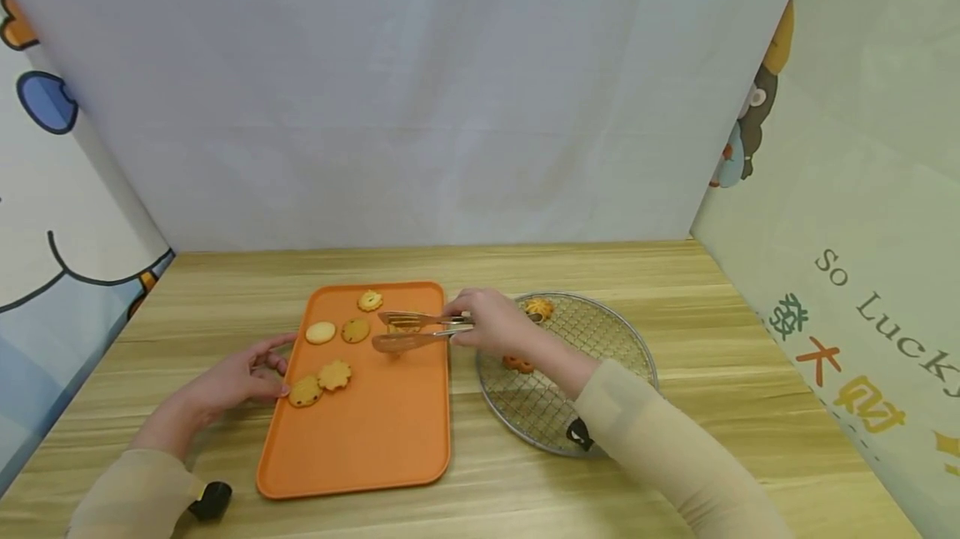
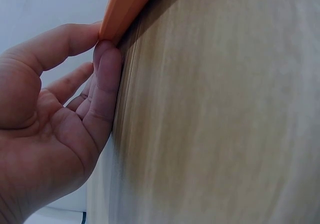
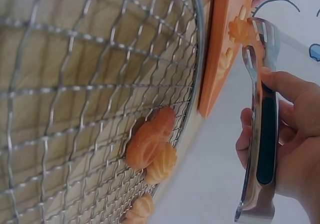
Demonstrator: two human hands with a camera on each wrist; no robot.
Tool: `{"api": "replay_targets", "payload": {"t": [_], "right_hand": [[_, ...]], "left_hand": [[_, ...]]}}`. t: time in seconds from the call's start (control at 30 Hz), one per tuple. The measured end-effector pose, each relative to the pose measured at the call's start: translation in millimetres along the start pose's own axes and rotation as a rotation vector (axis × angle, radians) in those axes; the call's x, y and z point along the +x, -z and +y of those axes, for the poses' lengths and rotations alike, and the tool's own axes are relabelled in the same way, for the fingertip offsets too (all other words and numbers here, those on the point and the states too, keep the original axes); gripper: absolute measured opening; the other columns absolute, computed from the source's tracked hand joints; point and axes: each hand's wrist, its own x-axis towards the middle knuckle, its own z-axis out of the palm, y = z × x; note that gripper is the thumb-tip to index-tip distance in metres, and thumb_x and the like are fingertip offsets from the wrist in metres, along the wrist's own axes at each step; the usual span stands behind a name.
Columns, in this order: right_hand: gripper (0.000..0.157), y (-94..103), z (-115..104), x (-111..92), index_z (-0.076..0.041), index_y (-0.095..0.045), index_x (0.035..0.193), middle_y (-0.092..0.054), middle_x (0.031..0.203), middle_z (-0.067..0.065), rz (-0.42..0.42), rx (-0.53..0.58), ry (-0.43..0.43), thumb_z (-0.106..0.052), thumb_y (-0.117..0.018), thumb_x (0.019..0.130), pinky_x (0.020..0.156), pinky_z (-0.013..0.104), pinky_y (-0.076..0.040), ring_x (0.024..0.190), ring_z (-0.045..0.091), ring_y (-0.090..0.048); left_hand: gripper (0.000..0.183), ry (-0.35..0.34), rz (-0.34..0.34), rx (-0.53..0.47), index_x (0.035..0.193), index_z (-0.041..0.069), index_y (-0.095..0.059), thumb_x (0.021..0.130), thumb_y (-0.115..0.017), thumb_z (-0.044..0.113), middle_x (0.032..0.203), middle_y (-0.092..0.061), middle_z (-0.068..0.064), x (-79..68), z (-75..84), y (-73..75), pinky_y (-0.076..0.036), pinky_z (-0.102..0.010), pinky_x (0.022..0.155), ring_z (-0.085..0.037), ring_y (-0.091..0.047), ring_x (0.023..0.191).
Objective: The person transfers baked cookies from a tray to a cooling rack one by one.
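My left hand [image 1: 232, 376] grips the left rim of the orange tray [image 1: 367, 456], thumb and forefinger at its edge. Metal tongs [image 3: 269, 134] with dark grips are held in my right hand [image 1: 491, 322], their tips over the tray's right side. A flower-shaped cookie [image 3: 240, 30] shows at the tong tips, partly hidden by them in the head view. Left of the tongs lie a pale round cookie [image 1: 320, 332], a brown round cookie [image 1: 356, 330] and a ring-like cookie [image 1: 370, 300]. Nearer my left thumb are a scalloped cookie [image 1: 334, 375] and a spotted cookie [image 1: 305, 391].
Right of the tray stands a round wire rack [image 1: 600, 339], partly under my right forearm. It bears a pretzel-shaped cookie [image 3: 150, 139] and swirled cookies [image 3: 162, 164]. Both stand on a wooden table [image 1: 712, 339] with a pale backdrop [image 1: 420, 106] behind.
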Motion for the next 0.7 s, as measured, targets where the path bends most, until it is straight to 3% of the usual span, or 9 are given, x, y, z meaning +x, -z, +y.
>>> {"api": "replay_targets", "payload": {"t": [0.3, 0.7], "right_hand": [[0.025, 3.4, 4.9, -7.5, -0.017, -0.071, 0.108, -0.065, 0.099, -0.003, 0.059, 0.055, 0.006, -0.018, -0.072, 0.084, 0.063, 0.024, -0.043, 0.072, 0.009, -0.053], [0.021, 2.7, 13.5, -14.8, -0.015, -0.073, 0.104, -0.067, 0.098, -0.002, 0.093, 0.055, -0.004, -0.015, -0.073, 0.083, 0.066, 0.023, -0.046, 0.083, 0.010, -0.060]], "left_hand": [[0.087, -0.003, 0.007, 0.010, 0.150, 0.002, -0.016, 0.083, -0.071, 0.012, 0.109, -0.042, -0.018, -0.2, 0.1, -0.7, -0.049, -0.029, 0.071, -0.016, -0.050, 0.080], [0.086, -0.004, 0.004, 0.002, 0.149, 0.001, -0.016, 0.083, -0.070, 0.010, 0.108, -0.041, -0.019, -1.0, 2.3, -2.5, -0.052, -0.031, 0.075, -0.016, -0.052, 0.084]]}}
